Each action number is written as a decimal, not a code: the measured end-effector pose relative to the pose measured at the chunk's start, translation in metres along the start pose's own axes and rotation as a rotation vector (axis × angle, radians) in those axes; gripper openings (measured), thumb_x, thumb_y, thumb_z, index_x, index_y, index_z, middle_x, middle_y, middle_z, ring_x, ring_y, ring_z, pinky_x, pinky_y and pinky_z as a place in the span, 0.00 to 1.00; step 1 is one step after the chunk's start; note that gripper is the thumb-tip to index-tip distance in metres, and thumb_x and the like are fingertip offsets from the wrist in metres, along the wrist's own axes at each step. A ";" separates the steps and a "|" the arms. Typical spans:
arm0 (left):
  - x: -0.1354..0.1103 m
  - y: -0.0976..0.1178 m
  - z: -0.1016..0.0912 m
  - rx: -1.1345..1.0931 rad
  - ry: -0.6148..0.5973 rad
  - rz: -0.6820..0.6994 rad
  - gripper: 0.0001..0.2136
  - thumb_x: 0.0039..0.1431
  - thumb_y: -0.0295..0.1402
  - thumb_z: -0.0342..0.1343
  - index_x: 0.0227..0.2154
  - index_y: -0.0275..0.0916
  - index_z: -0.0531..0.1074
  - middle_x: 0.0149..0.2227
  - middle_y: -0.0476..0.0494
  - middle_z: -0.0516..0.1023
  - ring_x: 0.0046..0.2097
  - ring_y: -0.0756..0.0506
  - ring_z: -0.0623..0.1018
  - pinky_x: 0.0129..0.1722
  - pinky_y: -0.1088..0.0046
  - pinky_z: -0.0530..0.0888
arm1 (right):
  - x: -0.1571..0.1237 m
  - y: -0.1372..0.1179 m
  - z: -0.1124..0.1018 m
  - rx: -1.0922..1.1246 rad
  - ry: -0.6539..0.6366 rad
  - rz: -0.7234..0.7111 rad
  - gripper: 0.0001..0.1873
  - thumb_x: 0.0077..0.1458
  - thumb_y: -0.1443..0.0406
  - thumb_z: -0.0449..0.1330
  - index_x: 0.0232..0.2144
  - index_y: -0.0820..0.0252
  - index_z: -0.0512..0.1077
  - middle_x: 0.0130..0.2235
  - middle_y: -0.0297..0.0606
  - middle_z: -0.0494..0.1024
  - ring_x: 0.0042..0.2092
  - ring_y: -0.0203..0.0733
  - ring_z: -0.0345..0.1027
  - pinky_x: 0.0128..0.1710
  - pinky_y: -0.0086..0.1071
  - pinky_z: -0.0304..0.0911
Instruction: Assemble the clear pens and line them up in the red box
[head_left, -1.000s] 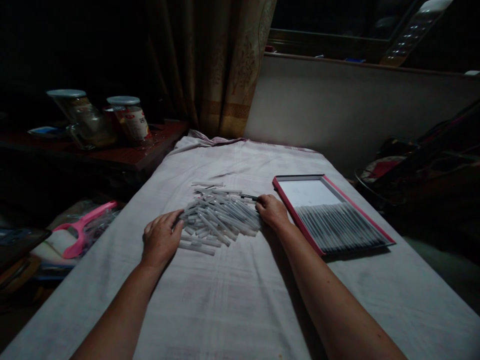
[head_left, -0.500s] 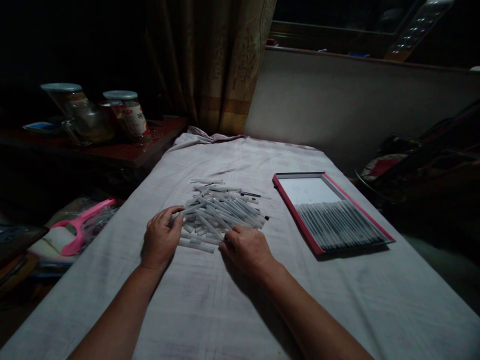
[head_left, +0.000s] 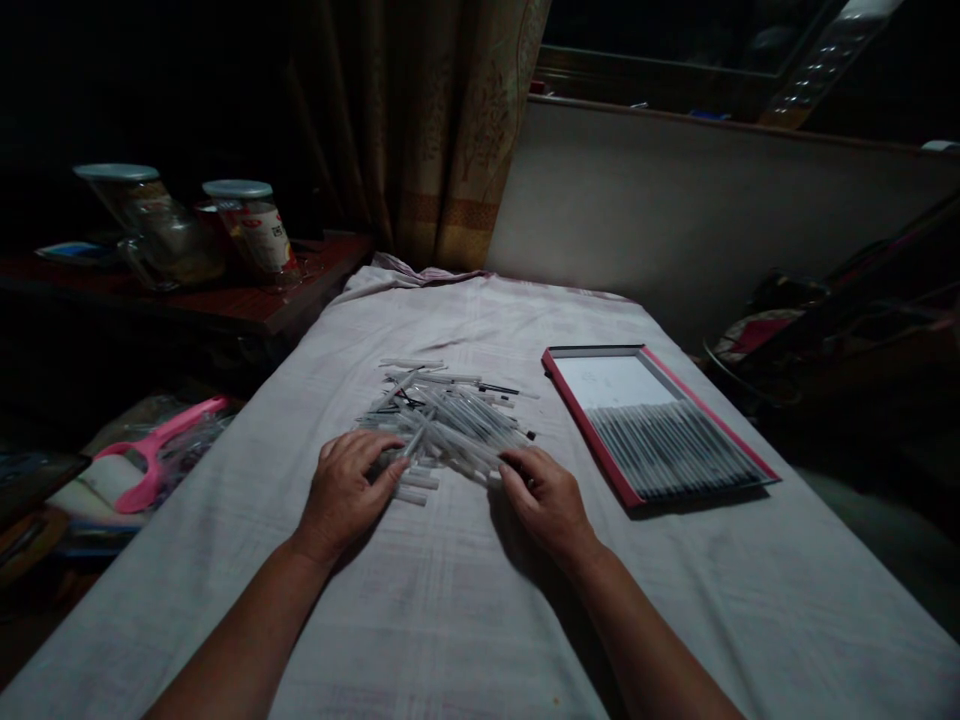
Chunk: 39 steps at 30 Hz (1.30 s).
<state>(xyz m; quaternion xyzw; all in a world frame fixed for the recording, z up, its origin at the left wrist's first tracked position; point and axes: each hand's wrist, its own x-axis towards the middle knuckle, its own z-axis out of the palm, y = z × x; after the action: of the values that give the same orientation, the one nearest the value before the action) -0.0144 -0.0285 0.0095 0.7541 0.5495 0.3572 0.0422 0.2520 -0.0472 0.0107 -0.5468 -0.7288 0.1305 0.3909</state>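
A loose pile of thin, translucent pens, a few with dark ends, lies on the white cloth. At its near left edge, my left hand is closed, thumb and fingers pinching a pen that tilts up over the pile. My right hand is closed at the near right edge, its fingertips on the end of a pen lying slantwise across the pile; other pens may be under the fingers. To the right, a shallow pink-edged box holds a tidy row of similar pens in its near part.
The cloth-covered surface reaches back to a curtain and wall. On the left, lidded jars and a glass jug stand on a dark red table. Below them lies a pink-handled object among plastic bags.
My left hand has shifted right and nearer, now with a tilted pen in its fingers. My right hand has moved right along the pile's near edge. The box has stayed put.
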 end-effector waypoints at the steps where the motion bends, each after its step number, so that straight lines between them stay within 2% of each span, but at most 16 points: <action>1: -0.001 0.003 -0.001 0.005 0.024 0.027 0.11 0.62 0.42 0.54 0.40 0.44 0.77 0.41 0.42 0.82 0.47 0.39 0.78 0.51 0.60 0.69 | -0.002 -0.001 -0.001 0.037 0.018 -0.009 0.10 0.59 0.64 0.54 0.37 0.57 0.76 0.34 0.40 0.79 0.36 0.43 0.74 0.36 0.34 0.69; 5: -0.005 0.018 -0.002 0.007 0.073 0.168 0.14 0.64 0.40 0.53 0.49 0.42 0.74 0.48 0.39 0.80 0.52 0.39 0.75 0.55 0.59 0.66 | -0.005 -0.014 0.000 0.116 -0.015 -0.085 0.10 0.59 0.66 0.55 0.37 0.57 0.77 0.32 0.40 0.79 0.34 0.41 0.74 0.34 0.33 0.69; 7: -0.007 0.026 -0.001 0.003 0.004 0.237 0.15 0.64 0.39 0.53 0.51 0.43 0.73 0.51 0.39 0.78 0.55 0.39 0.74 0.57 0.57 0.64 | -0.004 -0.021 0.002 0.128 -0.076 -0.132 0.10 0.60 0.66 0.55 0.38 0.56 0.77 0.33 0.40 0.79 0.33 0.40 0.74 0.34 0.32 0.69; 10: -0.009 0.032 0.001 0.000 -0.134 0.265 0.12 0.66 0.38 0.50 0.45 0.44 0.76 0.42 0.43 0.82 0.47 0.41 0.77 0.58 0.55 0.61 | 0.007 -0.024 0.001 0.142 -0.181 -0.188 0.12 0.62 0.64 0.53 0.39 0.56 0.78 0.35 0.40 0.80 0.36 0.40 0.74 0.36 0.32 0.69; 11: -0.009 0.031 0.002 -0.001 -0.146 0.250 0.11 0.67 0.37 0.49 0.43 0.43 0.76 0.39 0.43 0.82 0.43 0.42 0.78 0.58 0.55 0.62 | 0.014 -0.023 0.001 0.144 -0.205 -0.191 0.13 0.62 0.64 0.53 0.40 0.56 0.78 0.36 0.41 0.80 0.37 0.40 0.75 0.38 0.32 0.70; 13: -0.008 0.025 0.004 0.000 -0.095 0.196 0.12 0.67 0.37 0.47 0.40 0.42 0.76 0.36 0.43 0.82 0.40 0.42 0.78 0.55 0.57 0.65 | 0.035 -0.019 0.002 0.117 -0.216 -0.161 0.14 0.63 0.62 0.52 0.43 0.56 0.77 0.40 0.42 0.81 0.41 0.42 0.75 0.42 0.34 0.69; 16: -0.005 0.010 0.006 0.023 0.064 0.071 0.13 0.67 0.39 0.47 0.40 0.41 0.75 0.38 0.41 0.82 0.42 0.41 0.78 0.49 0.60 0.70 | 0.075 -0.014 0.013 -0.060 -0.185 -0.060 0.19 0.63 0.59 0.54 0.53 0.58 0.73 0.51 0.46 0.78 0.52 0.47 0.71 0.53 0.40 0.65; 19: -0.001 -0.002 0.009 0.036 0.128 -0.036 0.13 0.67 0.39 0.45 0.41 0.40 0.73 0.40 0.40 0.81 0.45 0.39 0.78 0.48 0.61 0.71 | 0.105 -0.018 0.033 -0.269 -0.273 0.033 0.27 0.63 0.53 0.54 0.60 0.59 0.67 0.58 0.49 0.72 0.59 0.52 0.65 0.57 0.44 0.60; 21: 0.001 -0.006 0.011 0.008 0.125 -0.063 0.13 0.67 0.38 0.45 0.42 0.40 0.72 0.44 0.39 0.80 0.48 0.39 0.77 0.51 0.60 0.71 | 0.112 -0.025 0.046 -0.353 -0.392 0.005 0.30 0.62 0.48 0.54 0.61 0.56 0.66 0.60 0.49 0.70 0.60 0.54 0.63 0.57 0.48 0.58; 24: 0.001 -0.006 0.015 -0.030 0.130 -0.082 0.12 0.67 0.37 0.44 0.43 0.40 0.71 0.49 0.38 0.79 0.52 0.40 0.76 0.55 0.59 0.70 | 0.103 -0.033 0.055 -0.392 -0.513 -0.133 0.30 0.60 0.46 0.55 0.58 0.54 0.69 0.61 0.49 0.69 0.61 0.56 0.61 0.58 0.52 0.55; 28: -0.001 -0.005 0.019 -0.039 0.102 -0.097 0.11 0.67 0.37 0.45 0.42 0.40 0.71 0.50 0.38 0.78 0.53 0.39 0.75 0.56 0.58 0.69 | 0.081 -0.024 0.041 -0.358 -0.531 -0.293 0.27 0.59 0.52 0.59 0.57 0.56 0.70 0.61 0.50 0.68 0.62 0.54 0.59 0.60 0.51 0.50; 32: -0.003 -0.004 0.022 -0.027 0.078 -0.063 0.11 0.67 0.36 0.45 0.40 0.39 0.71 0.50 0.37 0.79 0.53 0.38 0.75 0.56 0.56 0.68 | 0.069 0.001 0.015 -0.341 -0.523 -0.362 0.25 0.54 0.59 0.64 0.54 0.59 0.73 0.60 0.51 0.69 0.61 0.55 0.60 0.61 0.51 0.49; 35: -0.003 0.000 0.021 -0.015 0.095 -0.018 0.10 0.67 0.36 0.46 0.40 0.39 0.70 0.49 0.38 0.79 0.52 0.39 0.76 0.56 0.55 0.68 | 0.075 0.022 0.003 -0.337 -0.472 -0.284 0.18 0.54 0.64 0.63 0.47 0.60 0.76 0.57 0.49 0.73 0.58 0.54 0.64 0.57 0.48 0.56; 37: -0.003 0.005 0.018 -0.031 0.107 0.045 0.08 0.68 0.35 0.46 0.40 0.40 0.70 0.48 0.39 0.79 0.51 0.40 0.76 0.56 0.56 0.68 | 0.084 0.034 0.003 -0.328 -0.443 -0.173 0.14 0.55 0.65 0.61 0.44 0.60 0.77 0.51 0.47 0.78 0.51 0.50 0.71 0.51 0.42 0.62; 39: -0.004 0.011 0.014 -0.073 0.102 0.140 0.07 0.68 0.33 0.46 0.41 0.40 0.69 0.46 0.41 0.79 0.51 0.41 0.76 0.55 0.57 0.69 | 0.095 0.042 0.006 -0.323 -0.401 -0.060 0.14 0.57 0.65 0.59 0.45 0.59 0.76 0.46 0.44 0.80 0.45 0.48 0.73 0.46 0.37 0.66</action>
<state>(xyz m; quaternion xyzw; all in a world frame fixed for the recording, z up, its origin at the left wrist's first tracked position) 0.0018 -0.0314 0.0019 0.7696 0.4834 0.4169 0.0165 0.2677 0.0554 0.0212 -0.5434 -0.8191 0.1065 0.1496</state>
